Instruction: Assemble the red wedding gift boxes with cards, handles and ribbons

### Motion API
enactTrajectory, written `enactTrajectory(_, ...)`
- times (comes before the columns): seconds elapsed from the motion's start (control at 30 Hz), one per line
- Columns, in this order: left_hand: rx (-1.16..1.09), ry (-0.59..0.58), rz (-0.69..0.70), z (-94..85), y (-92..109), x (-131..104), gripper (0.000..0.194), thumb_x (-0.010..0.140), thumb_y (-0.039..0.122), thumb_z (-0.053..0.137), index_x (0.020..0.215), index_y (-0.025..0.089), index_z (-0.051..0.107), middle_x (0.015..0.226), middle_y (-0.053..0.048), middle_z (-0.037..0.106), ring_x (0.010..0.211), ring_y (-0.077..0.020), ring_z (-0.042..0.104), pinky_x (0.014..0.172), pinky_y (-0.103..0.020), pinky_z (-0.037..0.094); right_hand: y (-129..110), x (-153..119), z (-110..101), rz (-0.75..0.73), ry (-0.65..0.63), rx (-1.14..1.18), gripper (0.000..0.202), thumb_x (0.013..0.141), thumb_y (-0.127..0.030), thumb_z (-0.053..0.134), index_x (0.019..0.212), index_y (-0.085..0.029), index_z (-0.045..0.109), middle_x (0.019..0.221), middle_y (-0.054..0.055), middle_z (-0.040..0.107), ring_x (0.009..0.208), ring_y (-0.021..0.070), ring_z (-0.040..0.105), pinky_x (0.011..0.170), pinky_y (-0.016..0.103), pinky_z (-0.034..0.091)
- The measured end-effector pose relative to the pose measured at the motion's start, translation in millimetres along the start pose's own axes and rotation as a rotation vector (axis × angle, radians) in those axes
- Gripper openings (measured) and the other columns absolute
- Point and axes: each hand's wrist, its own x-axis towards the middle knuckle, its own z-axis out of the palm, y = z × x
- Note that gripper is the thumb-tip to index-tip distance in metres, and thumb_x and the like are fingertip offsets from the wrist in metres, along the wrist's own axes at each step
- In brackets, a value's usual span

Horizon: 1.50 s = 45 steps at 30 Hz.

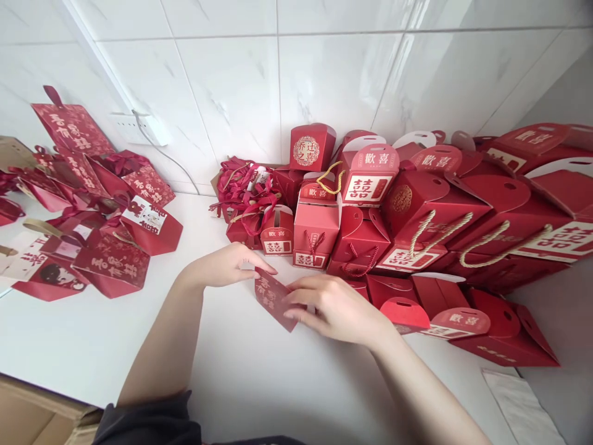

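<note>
A small dark red card-like piece (272, 298) with pale gold characters is held just above the white table (231, 371), between my two hands. My left hand (236, 264) pinches its upper left corner between thumb and fingers. At its right side, the bent fingers and thumb of my right hand (324, 306) grip the edge. The piece is tilted, with its lower corner pointing toward me. Beyond it stand small red boxes, among them an arched one (277, 233) with white and gold print.
Red gift boxes (435, 204) with rope handles are stacked along the right. A ribbon pile (243, 185) lies at the back middle. More red ribboned packages (111, 262) stand left. An open cardboard box (41, 408) is at lower left, and a wall socket (139, 128) with a cable behind.
</note>
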Motion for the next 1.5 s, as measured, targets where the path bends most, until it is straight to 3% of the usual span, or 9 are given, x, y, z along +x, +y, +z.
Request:
enactTrajectory(0.1, 0.048, 0.253, -0.068, -3.6, -3, -3, 0.037, 0.089, 0.029, 0.049, 0.12, 0.028, 0.07, 0.126, -0.001, 0.068, 0.115, -0.0223, 0.064, 0.099, -0.032, 0.05, -12, -1, 0, 0.038, -0.025, -0.05, 0.029, 0.099, -0.043, 0.049, 0.095, -0.024, 0.07, 0.087, 0.002, 0.065, 0.069, 0.0139, 0.061, 0.064, 0.026, 0.04)
enactTrajectory(0.3, 0.137, 0.961, -0.432, -34.7, -37, -13, 0.031, 0.083, 0.033, 0.059, 0.109, 0.025, 0.073, 0.11, -0.003, 0.074, 0.102, -0.0234, 0.068, 0.094, -0.035, 0.053, -22, -2, -1, 0.166, -0.028, -0.098, 0.028, 0.101, -0.031, 0.046, 0.09, -0.02, 0.068, 0.082, 0.002, 0.066, 0.068, 0.015, 0.059, 0.061, 0.027, 0.036)
enactTrajectory(0.4, 0.156, 1.143, -0.539, -49.5, -59, -13, 0.034, 0.082, 0.036, 0.059, 0.109, 0.019, 0.072, 0.098, -0.006, 0.075, 0.095, -0.0246, 0.069, 0.091, -0.038, 0.053, -22, -1, -3, 0.223, -0.041, -0.075, 0.028, 0.101, -0.03, 0.045, 0.088, -0.019, 0.068, 0.083, 0.003, 0.067, 0.071, 0.0163, 0.062, 0.062, 0.027, 0.037)
enactTrajectory(0.63, 0.202, 0.931, -0.552, -51.2, -87, 12, 0.03, 0.081, 0.03, 0.055, 0.104, 0.021, 0.072, 0.108, -0.005, 0.073, 0.1, -0.0246, 0.066, 0.092, -0.034, 0.049, -15, -1, -5, 0.236, -0.038, -0.039, 0.021, 0.101, -0.028, 0.045, 0.094, -0.02, 0.064, 0.088, 0.003, 0.067, 0.077, 0.017, 0.064, 0.065, 0.027, 0.04)
enactTrajectory(0.8, 0.248, 0.868, -0.585, -53.9, -102, 14, 0.028, 0.076, 0.018, 0.049, 0.092, 0.022, 0.071, 0.105, -0.005, 0.074, 0.1, -0.0268, 0.067, 0.089, -0.036, 0.051, -14, 0, -8, 0.245, -0.077, -0.082, 0.018, 0.1, -0.029, 0.048, 0.091, -0.02, 0.061, 0.084, 0.003, 0.067, 0.071, 0.0174, 0.062, 0.063, 0.028, 0.039)
enactTrajectory(0.97, 0.47, 0.824, -0.438, -49.9, -125, 20, 0.039, 0.078, 0.011, 0.047, 0.106, 0.023, 0.072, 0.149, -0.002, 0.048, 0.146, -0.0292, 0.03, 0.12, -0.051, 0.023, -12, 4, -7, 0.246, -0.106, -0.07, 0.018, 0.1, -0.029, 0.047, 0.093, -0.021, 0.061, 0.086, 0.003, 0.068, 0.072, 0.0178, 0.062, 0.065, 0.028, 0.04)
enactTrajectory(1.1, 0.507, 0.821, -0.441, -48.5, -137, 23, 0.05, 0.085, 0.011, 0.043, 0.132, 0.015, 0.058, 0.15, -0.011, 0.046, 0.142, -0.0296, 0.037, 0.117, -0.054, 0.027, -10, 5, -5, 0.221, -0.095, -0.116, 0.018, 0.101, -0.029, 0.046, 0.092, -0.021, 0.06, 0.085, 0.002, 0.068, 0.07, 0.0173, 0.061, 0.063, 0.029, 0.039)
enactTrajectory(1.3, 0.53, 1.13, -0.32, -56.5, -123, 12, 0.049, 0.092, 0.025, 0.043, 0.138, 0.014, 0.053, 0.146, -0.011, 0.049, 0.137, -0.0254, 0.043, 0.12, -0.037, 0.03, -9, 4, -4, 0.212, -0.098, -0.135, 0.019, 0.101, -0.029, 0.046, 0.091, -0.02, 0.06, 0.086, 0.003, 0.068, 0.072, 0.0175, 0.063, 0.062, 0.029, 0.038)
enactTrajectory(1.5, 0.426, 1.128, -0.044, -56.5, -88, 9, 0.049, 0.095, 0.033, 0.047, 0.143, 0.022, 0.047, 0.15, -0.008, 0.044, 0.141, -0.0239, 0.039, 0.122, -0.039, 0.027, -9, 2, -4, 0.217, -0.083, -0.108, 0.018, 0.1, -0.03, 0.048, 0.089, -0.02, 0.06, 0.083, 0.003, 0.069, 0.07, 0.0187, 0.063, 0.061, 0.03, 0.039)
